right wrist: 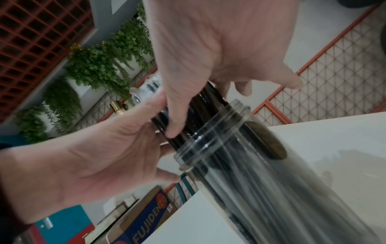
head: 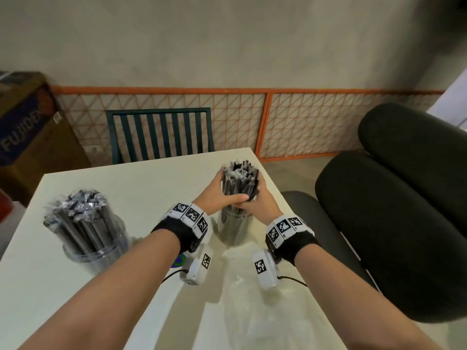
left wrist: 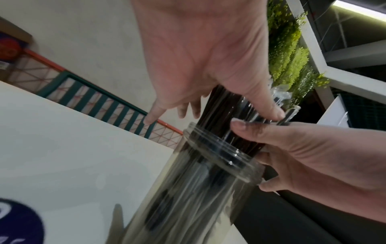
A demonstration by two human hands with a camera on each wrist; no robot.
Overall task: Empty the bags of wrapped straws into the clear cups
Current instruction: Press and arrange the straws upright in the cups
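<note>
Above ribbed clear cup (head: 235,228), both hands — dark glossy straws (head: 240,183) gripped

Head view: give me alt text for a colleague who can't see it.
Both hands, left and right, grip a bundle of dark wrapped straws standing in a clear cup near the white table's right edge. A second cup, packed with straws, stands to the left; an empty clear bag lies near the forearms.

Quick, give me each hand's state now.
Left hand: grips the straw bundle above the cup.
Right hand: grips the same bundle.
</note>
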